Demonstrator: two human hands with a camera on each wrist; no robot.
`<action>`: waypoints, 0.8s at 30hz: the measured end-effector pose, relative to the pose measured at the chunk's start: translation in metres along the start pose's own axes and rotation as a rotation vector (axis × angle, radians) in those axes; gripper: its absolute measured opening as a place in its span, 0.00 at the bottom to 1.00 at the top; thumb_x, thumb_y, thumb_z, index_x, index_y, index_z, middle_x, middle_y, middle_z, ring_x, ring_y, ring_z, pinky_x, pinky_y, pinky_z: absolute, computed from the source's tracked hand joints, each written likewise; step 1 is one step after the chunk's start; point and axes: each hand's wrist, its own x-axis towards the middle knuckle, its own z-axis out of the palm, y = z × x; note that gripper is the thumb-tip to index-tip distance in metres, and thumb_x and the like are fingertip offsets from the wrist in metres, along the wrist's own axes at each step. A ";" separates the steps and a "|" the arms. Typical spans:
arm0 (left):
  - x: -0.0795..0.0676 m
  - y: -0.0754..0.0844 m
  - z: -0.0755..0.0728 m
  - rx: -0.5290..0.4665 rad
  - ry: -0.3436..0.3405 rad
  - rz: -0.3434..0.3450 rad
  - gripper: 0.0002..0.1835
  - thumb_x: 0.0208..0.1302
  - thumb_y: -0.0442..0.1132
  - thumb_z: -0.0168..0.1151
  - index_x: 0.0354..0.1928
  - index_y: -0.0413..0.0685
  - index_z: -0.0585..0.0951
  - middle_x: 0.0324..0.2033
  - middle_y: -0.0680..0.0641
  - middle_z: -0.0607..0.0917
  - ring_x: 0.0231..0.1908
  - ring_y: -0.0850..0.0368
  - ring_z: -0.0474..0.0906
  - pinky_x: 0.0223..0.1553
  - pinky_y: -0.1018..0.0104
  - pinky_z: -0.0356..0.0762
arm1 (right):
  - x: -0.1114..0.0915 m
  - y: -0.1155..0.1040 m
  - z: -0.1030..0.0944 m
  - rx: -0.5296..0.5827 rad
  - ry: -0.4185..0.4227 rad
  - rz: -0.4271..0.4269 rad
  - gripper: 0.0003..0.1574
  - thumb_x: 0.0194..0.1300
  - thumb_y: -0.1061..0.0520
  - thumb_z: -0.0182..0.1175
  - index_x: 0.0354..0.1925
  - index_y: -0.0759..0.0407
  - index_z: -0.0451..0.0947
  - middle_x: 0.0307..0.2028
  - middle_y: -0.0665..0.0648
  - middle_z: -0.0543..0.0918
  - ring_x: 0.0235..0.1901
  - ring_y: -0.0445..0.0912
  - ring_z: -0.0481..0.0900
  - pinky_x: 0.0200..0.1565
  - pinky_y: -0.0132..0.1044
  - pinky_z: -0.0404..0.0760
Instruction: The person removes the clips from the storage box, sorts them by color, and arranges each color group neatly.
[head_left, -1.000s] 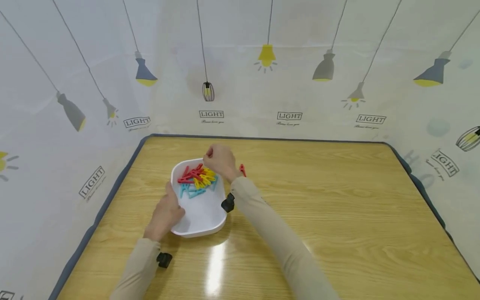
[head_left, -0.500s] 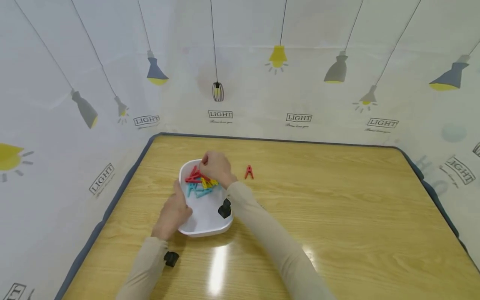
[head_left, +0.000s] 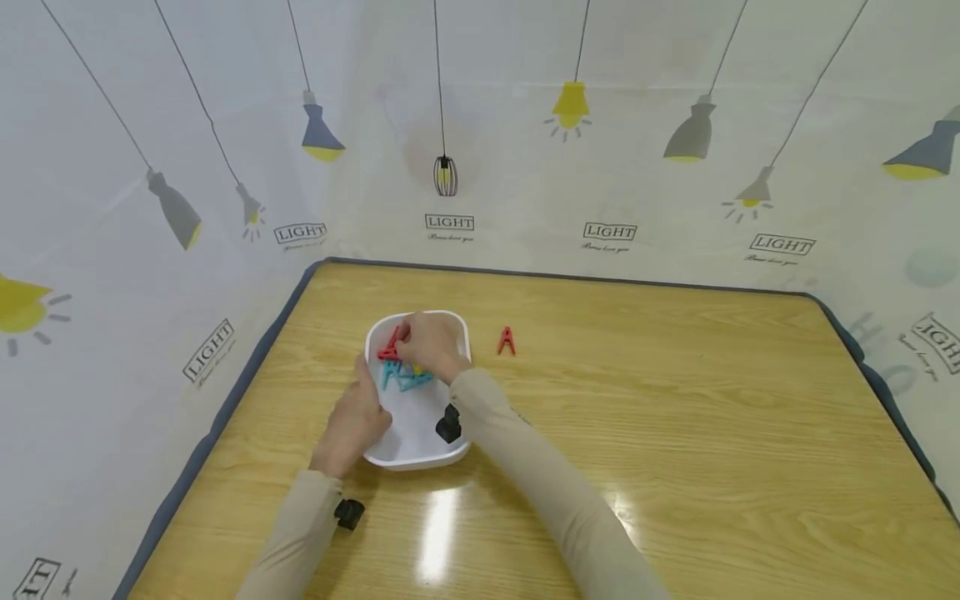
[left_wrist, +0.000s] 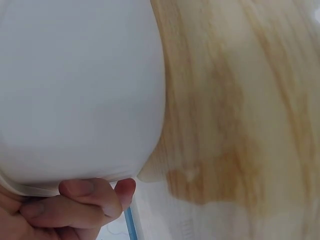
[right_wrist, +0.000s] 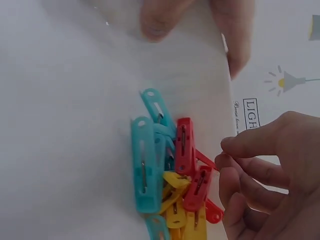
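Head view: left hand [head_left: 351,425] against tray [head_left: 411,429], right hand [head_left: 433,343] over clothespins [head_left: 389,354].

Since one second ago, the right hand [head_left: 433,343] has moved from above the far rim of the white tray [head_left: 417,463] to its red clothespins [right_wrist: 198,187], covering most yellow clothespins [right_wrist: 190,231] and exposing the outlying red clothespin [head_left: 507,341].

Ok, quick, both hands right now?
Left hand: holding the white tray by its side.
Right hand: fingertips at the red clips; whether it holds one cannot be told.
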 end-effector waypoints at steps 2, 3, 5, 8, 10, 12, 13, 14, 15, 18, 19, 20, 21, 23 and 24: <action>0.001 0.000 0.000 -0.009 -0.002 -0.004 0.56 0.61 0.28 0.60 0.78 0.34 0.30 0.64 0.24 0.72 0.46 0.42 0.80 0.45 0.51 0.85 | 0.000 0.000 0.004 -0.002 -0.009 -0.029 0.03 0.59 0.58 0.65 0.33 0.56 0.84 0.29 0.49 0.85 0.26 0.39 0.76 0.26 0.27 0.71; 0.001 0.000 0.000 -0.011 -0.003 -0.003 0.56 0.61 0.28 0.60 0.78 0.35 0.30 0.63 0.24 0.72 0.46 0.43 0.80 0.44 0.52 0.85 | 0.000 0.001 0.005 -0.010 -0.007 -0.041 0.03 0.58 0.59 0.65 0.33 0.56 0.84 0.28 0.49 0.85 0.26 0.39 0.76 0.26 0.27 0.71; 0.001 0.000 0.000 -0.013 -0.006 -0.004 0.56 0.61 0.28 0.61 0.78 0.35 0.30 0.64 0.24 0.72 0.45 0.43 0.80 0.43 0.53 0.85 | 0.001 0.001 0.008 -0.022 -0.002 -0.052 0.03 0.58 0.59 0.64 0.32 0.56 0.84 0.29 0.48 0.85 0.27 0.39 0.76 0.26 0.27 0.71; 0.001 0.000 -0.001 -0.010 0.000 0.004 0.56 0.60 0.28 0.61 0.78 0.35 0.31 0.63 0.24 0.72 0.46 0.42 0.80 0.43 0.52 0.85 | 0.002 0.000 0.011 -0.025 0.014 -0.072 0.04 0.59 0.62 0.63 0.33 0.57 0.85 0.29 0.50 0.84 0.27 0.41 0.76 0.26 0.29 0.71; 0.000 0.000 -0.001 0.001 0.008 0.012 0.56 0.59 0.28 0.62 0.78 0.33 0.31 0.63 0.24 0.73 0.46 0.42 0.80 0.44 0.51 0.84 | 0.005 -0.001 0.012 -0.050 0.024 -0.108 0.05 0.61 0.63 0.62 0.35 0.58 0.85 0.30 0.51 0.85 0.28 0.41 0.76 0.28 0.29 0.73; 0.000 0.001 -0.002 0.009 0.012 0.020 0.56 0.59 0.28 0.61 0.77 0.32 0.31 0.62 0.23 0.73 0.47 0.42 0.80 0.45 0.50 0.84 | 0.007 -0.001 0.015 -0.080 0.021 -0.150 0.07 0.62 0.65 0.62 0.37 0.59 0.86 0.31 0.52 0.86 0.28 0.42 0.77 0.30 0.29 0.75; -0.001 0.001 -0.003 0.014 0.014 0.024 0.57 0.58 0.28 0.61 0.77 0.31 0.31 0.62 0.23 0.73 0.47 0.41 0.80 0.45 0.49 0.84 | 0.008 -0.001 0.016 -0.101 0.018 -0.171 0.08 0.62 0.65 0.61 0.37 0.59 0.86 0.31 0.52 0.86 0.28 0.42 0.76 0.31 0.29 0.75; -0.001 0.001 -0.003 0.017 0.014 0.025 0.57 0.58 0.28 0.61 0.77 0.31 0.31 0.62 0.23 0.73 0.47 0.41 0.80 0.46 0.49 0.84 | 0.010 -0.001 0.018 -0.125 0.012 -0.188 0.09 0.63 0.65 0.60 0.38 0.59 0.86 0.31 0.52 0.86 0.29 0.42 0.76 0.32 0.29 0.74; -0.001 0.001 -0.003 0.018 0.010 0.024 0.56 0.58 0.28 0.61 0.77 0.31 0.31 0.63 0.23 0.72 0.47 0.41 0.80 0.46 0.50 0.84 | 0.010 -0.001 0.019 -0.149 0.002 -0.197 0.09 0.63 0.65 0.60 0.38 0.58 0.86 0.31 0.51 0.86 0.29 0.42 0.76 0.33 0.29 0.74; -0.001 0.002 -0.002 0.017 0.006 0.018 0.56 0.59 0.28 0.61 0.77 0.32 0.31 0.63 0.23 0.72 0.47 0.42 0.80 0.45 0.50 0.84 | 0.012 -0.001 0.022 -0.189 -0.027 -0.203 0.10 0.64 0.65 0.59 0.35 0.56 0.86 0.28 0.50 0.83 0.28 0.44 0.74 0.32 0.30 0.71; -0.001 0.002 -0.002 0.016 0.004 0.015 0.56 0.59 0.28 0.61 0.77 0.32 0.31 0.63 0.23 0.72 0.47 0.42 0.80 0.45 0.50 0.84 | 0.012 -0.001 0.022 -0.193 -0.037 -0.200 0.10 0.64 0.65 0.59 0.34 0.56 0.86 0.27 0.50 0.82 0.28 0.44 0.74 0.31 0.30 0.70; -0.001 0.002 -0.002 0.017 0.004 0.013 0.56 0.59 0.28 0.62 0.77 0.32 0.31 0.64 0.23 0.72 0.48 0.42 0.79 0.45 0.50 0.84 | 0.012 -0.001 0.023 -0.198 -0.047 -0.195 0.10 0.64 0.66 0.59 0.33 0.55 0.87 0.26 0.50 0.82 0.27 0.44 0.74 0.32 0.30 0.69; -0.001 0.003 -0.001 0.017 0.004 0.012 0.56 0.59 0.28 0.61 0.77 0.32 0.31 0.64 0.23 0.72 0.48 0.42 0.79 0.45 0.51 0.84 | 0.011 -0.001 0.023 -0.205 -0.054 -0.191 0.10 0.63 0.66 0.60 0.33 0.55 0.87 0.26 0.50 0.82 0.27 0.45 0.74 0.32 0.31 0.69; -0.001 0.002 -0.001 0.015 0.003 0.011 0.56 0.59 0.28 0.61 0.77 0.32 0.31 0.64 0.23 0.71 0.48 0.41 0.79 0.46 0.51 0.84 | 0.010 -0.001 0.023 -0.208 -0.070 -0.176 0.09 0.62 0.66 0.63 0.35 0.56 0.87 0.28 0.50 0.83 0.29 0.45 0.75 0.34 0.30 0.71; 0.000 0.002 -0.001 0.011 0.003 0.010 0.56 0.60 0.28 0.61 0.77 0.32 0.31 0.64 0.23 0.71 0.48 0.42 0.79 0.46 0.51 0.84 | 0.010 -0.001 0.023 -0.216 -0.077 -0.169 0.08 0.62 0.66 0.64 0.36 0.56 0.87 0.30 0.51 0.84 0.30 0.45 0.76 0.35 0.30 0.73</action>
